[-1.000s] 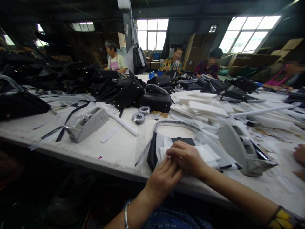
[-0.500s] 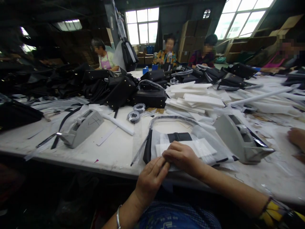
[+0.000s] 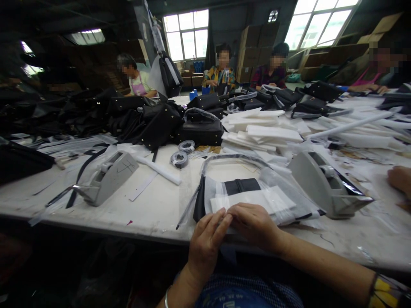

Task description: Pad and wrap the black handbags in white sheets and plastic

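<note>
A black handbag (image 3: 198, 201) lies flat at the table's near edge, partly covered by translucent white wrapping. Its plastic-wrapped handle (image 3: 237, 157) arches away from me. Across the bag lies a white foam sheet (image 3: 257, 199), with a black strap piece (image 3: 242, 185) showing behind it. My left hand (image 3: 208, 235) is closed at the sheet's near edge, fingertips pressed together. Right beside it, my right hand (image 3: 257, 224) is closed too, its fingers curled down on the same edge. Their fingertips nearly touch and hide exactly what is pinched.
Grey tape dispensers stand left (image 3: 111, 177) and right (image 3: 327, 184) of the bag. Behind are tape rolls (image 3: 179, 159), stacked white foam sheets (image 3: 272, 132) and piled black bags (image 3: 160, 124). Co-workers sit across the table; another person's hand (image 3: 400, 179) rests at right.
My right hand has shifted slightly down and right, uncovering more of the foam sheet and black strap piece. My left hand stays near the same edge. The view has tilted slightly.
</note>
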Demonstrator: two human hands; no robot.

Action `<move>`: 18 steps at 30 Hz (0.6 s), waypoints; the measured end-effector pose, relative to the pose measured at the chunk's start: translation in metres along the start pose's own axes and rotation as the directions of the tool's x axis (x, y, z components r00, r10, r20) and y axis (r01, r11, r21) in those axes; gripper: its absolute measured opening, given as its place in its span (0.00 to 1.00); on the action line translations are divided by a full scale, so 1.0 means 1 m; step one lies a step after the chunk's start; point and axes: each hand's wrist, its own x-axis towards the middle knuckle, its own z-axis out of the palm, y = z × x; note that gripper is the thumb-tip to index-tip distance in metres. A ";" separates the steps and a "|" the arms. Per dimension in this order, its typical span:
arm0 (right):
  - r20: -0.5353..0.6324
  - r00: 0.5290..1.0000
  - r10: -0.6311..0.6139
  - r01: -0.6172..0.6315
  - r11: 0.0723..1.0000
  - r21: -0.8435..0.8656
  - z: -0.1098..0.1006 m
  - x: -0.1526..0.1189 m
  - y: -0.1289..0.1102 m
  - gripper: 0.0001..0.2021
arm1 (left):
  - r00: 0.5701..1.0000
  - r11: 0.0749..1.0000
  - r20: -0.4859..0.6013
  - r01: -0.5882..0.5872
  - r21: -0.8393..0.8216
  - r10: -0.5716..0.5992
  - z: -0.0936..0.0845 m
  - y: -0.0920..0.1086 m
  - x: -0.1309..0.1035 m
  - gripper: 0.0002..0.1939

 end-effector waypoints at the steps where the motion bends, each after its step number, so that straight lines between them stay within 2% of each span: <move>1: -0.005 1.000 -0.010 0.010 1.000 0.021 -0.001 0.000 0.000 0.05 | 1.000 1.000 -0.009 0.004 -0.003 -0.004 0.000 0.000 0.000 0.21; 5: 0.028 0.987 -0.161 0.156 0.979 0.135 0.004 -0.006 -0.010 0.06 | 0.998 0.998 -0.025 0.061 -0.008 -0.061 0.001 -0.001 0.000 0.21; 7: 0.080 0.963 -0.257 0.243 0.957 0.159 0.008 -0.011 -0.021 0.08 | 0.997 0.997 0.004 0.082 0.002 -0.082 0.002 -0.004 0.002 0.19; 8: 0.104 0.958 -0.266 0.246 0.954 0.170 0.007 -0.014 -0.027 0.09 | 0.997 0.997 0.023 0.080 0.008 -0.080 0.003 -0.005 0.004 0.18; 10: 0.118 0.976 -0.185 0.159 0.967 0.200 0.000 -0.013 -0.035 0.07 | 0.997 0.998 0.045 0.055 0.010 -0.055 0.003 -0.007 0.005 0.17; 12: 0.078 0.997 -0.005 -0.011 0.980 0.200 -0.013 -0.002 -0.034 0.05 | 0.999 0.999 0.034 0.036 0.003 -0.037 0.004 -0.007 0.006 0.15; 14: 0.030 0.988 0.151 -0.154 0.982 0.106 -0.026 0.016 -0.021 0.10 | 0.999 0.999 0.013 0.035 -0.004 -0.035 0.004 -0.006 0.005 0.14; 15: 0.036 0.982 0.187 -0.189 0.982 0.032 -0.030 0.026 -0.010 0.12 | 0.999 0.999 0.003 0.036 -0.005 -0.036 0.005 -0.006 0.005 0.14; 16: 0.077 0.975 0.209 -0.206 0.977 -0.048 -0.031 0.035 0.002 0.13 | 0.999 0.999 -0.006 0.039 -0.003 -0.039 0.005 -0.005 0.004 0.14; 18: 0.240 0.937 0.253 -0.209 0.958 -0.197 -0.026 0.050 0.027 0.14 | 0.999 0.999 -0.020 0.040 -0.001 -0.040 0.006 -0.005 0.002 0.14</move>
